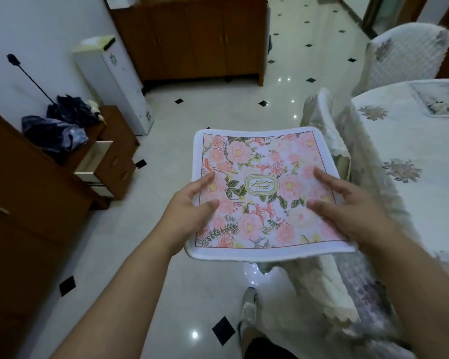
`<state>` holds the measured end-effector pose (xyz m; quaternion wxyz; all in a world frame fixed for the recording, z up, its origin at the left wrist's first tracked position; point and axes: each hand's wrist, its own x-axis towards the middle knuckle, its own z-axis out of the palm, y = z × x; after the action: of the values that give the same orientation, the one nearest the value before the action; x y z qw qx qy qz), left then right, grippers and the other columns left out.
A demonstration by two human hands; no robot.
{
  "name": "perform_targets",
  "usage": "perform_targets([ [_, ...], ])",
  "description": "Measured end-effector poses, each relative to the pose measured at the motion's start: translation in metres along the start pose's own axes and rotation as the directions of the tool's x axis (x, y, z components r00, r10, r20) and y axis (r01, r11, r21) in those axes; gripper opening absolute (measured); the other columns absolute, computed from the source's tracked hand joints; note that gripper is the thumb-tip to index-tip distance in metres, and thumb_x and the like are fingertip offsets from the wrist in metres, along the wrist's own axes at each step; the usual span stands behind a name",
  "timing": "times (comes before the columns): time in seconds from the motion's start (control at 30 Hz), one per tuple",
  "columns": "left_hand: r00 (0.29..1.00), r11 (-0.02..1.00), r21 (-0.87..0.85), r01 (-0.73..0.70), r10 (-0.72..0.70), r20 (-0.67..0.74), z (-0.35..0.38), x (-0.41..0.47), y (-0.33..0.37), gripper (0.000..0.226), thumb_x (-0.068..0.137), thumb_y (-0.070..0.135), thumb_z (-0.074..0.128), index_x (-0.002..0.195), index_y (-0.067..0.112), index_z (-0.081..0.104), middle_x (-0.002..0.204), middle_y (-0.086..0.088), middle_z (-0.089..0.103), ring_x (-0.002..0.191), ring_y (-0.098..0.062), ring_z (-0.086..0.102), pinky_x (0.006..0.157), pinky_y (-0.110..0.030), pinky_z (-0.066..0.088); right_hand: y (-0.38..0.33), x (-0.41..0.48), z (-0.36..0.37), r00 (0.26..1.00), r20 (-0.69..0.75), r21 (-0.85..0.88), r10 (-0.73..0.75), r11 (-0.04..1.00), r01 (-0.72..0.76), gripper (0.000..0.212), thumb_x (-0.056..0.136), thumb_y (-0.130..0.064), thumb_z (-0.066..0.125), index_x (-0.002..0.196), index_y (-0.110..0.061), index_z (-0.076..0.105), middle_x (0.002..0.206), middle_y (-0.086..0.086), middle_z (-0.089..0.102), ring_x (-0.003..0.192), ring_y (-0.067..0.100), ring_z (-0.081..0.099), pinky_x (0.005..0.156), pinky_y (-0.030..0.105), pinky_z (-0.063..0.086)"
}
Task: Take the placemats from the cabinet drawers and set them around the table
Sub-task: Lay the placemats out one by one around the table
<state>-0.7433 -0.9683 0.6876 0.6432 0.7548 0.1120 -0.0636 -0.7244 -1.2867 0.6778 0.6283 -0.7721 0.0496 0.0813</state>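
— How did the placemat (265,156) look?
— Pink flowers, green leaves, white border, central oval emblem. It lay flat between the left hand (189,213) and right hand (347,211), each gripping a side edge

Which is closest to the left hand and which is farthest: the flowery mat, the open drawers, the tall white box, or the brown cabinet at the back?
1. flowery mat: held in the left hand itself.
2. open drawers: off to its left.
3. tall white box: farther, by the wall.
4. brown cabinet: at the far back.
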Motion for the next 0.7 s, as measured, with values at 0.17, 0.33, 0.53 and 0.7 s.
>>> perform_targets([
  [0.17, 1.000, 0.998, 0.064, 0.017, -0.018, 0.006, -0.018, 0.106, 0.028, 0.053, 0.095, 0.009, 0.067, 0.134, 0.044, 0.061, 0.132, 0.013, 0.063, 0.109, -0.015, 0.070, 0.092, -0.043, 0.059, -0.010, 0.100, 0.022, 1.000, -0.025, -0.013, 0.014, 1.000, -0.014, 0.065, 0.084, -0.019, 0.079, 0.135, -0.051, 0.053, 0.114, -0.029, 0.060, 0.081, -0.004, 0.070, 0.066, 0.013, 0.055],
  [0.33, 0.995, 0.995, 0.095, -0.009, -0.001, 0.098, -0.030, 0.206, 0.066, 0.052, 0.094, 0.012, 0.069, 0.131, 0.048, 0.062, 0.135, 0.012, 0.063, 0.113, -0.017, 0.069, 0.095, -0.045, 0.057, -0.041, 0.177, 0.029, 0.995, -0.068, -0.008, 0.069, 0.998, -0.070, 0.065, 0.085, -0.021, 0.077, 0.137, -0.049, 0.052, 0.119, -0.025, 0.058, 0.080, -0.009, 0.068, 0.062, 0.007, 0.050],
  [0.53, 0.953, 0.992, 0.105, -0.074, 0.040, 0.299, -0.016, 0.330, 0.098, 0.054, 0.094, 0.012, 0.068, 0.136, 0.045, 0.059, 0.136, 0.011, 0.063, 0.114, -0.015, 0.068, 0.097, -0.045, 0.056, -0.064, 0.245, 0.019, 0.967, -0.232, 0.040, 0.105, 0.994, -0.098, 0.064, 0.086, -0.019, 0.076, 0.138, -0.047, 0.052, 0.124, -0.022, 0.058, 0.080, -0.011, 0.067, 0.061, 0.007, 0.050],
  [0.7, 0.881, 0.978, 0.129, -0.161, 0.084, 0.466, 0.015, 0.438, 0.128, 0.054, 0.093, 0.010, 0.069, 0.135, 0.043, 0.061, 0.132, 0.013, 0.066, 0.110, -0.009, 0.069, 0.097, -0.038, 0.056, -0.084, 0.293, 0.015, 0.870, -0.472, -0.034, 0.140, 0.984, -0.177, 0.062, 0.088, -0.021, 0.074, 0.137, -0.049, 0.048, 0.114, -0.022, 0.054, 0.068, -0.022, 0.054, 0.055, -0.004, 0.038],
])
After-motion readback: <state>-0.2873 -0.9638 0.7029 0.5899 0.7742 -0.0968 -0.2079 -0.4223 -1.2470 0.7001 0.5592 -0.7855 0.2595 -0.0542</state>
